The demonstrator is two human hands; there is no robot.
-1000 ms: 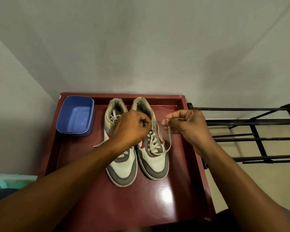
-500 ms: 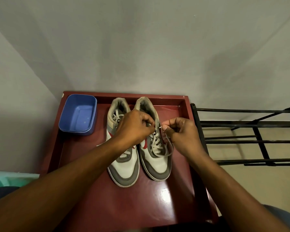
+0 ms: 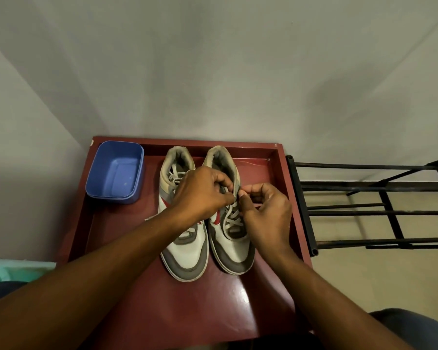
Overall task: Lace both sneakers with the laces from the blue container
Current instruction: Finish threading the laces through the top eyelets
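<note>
White lace [image 3: 232,219] end, pinched by right hand [image 3: 266,213], meets 3 o'clock side of right sneaker [image 3: 235,256], long axis 12–6; left hand [image 3: 200,195] pinches its upper from 9.

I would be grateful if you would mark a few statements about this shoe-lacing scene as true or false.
1. The blue container holds no laces. True.
2. Both hands work at the container-side sneaker. False: the left hand grips the rack-side sneaker at its top, and the right hand pinches its lace there.
3. Both sneakers' toes point toward the person. True.
4. The black rack stands beside the container. False: it stands off the opposite side of the red table.
5. The container-side sneaker already carries a lace. True.
</note>
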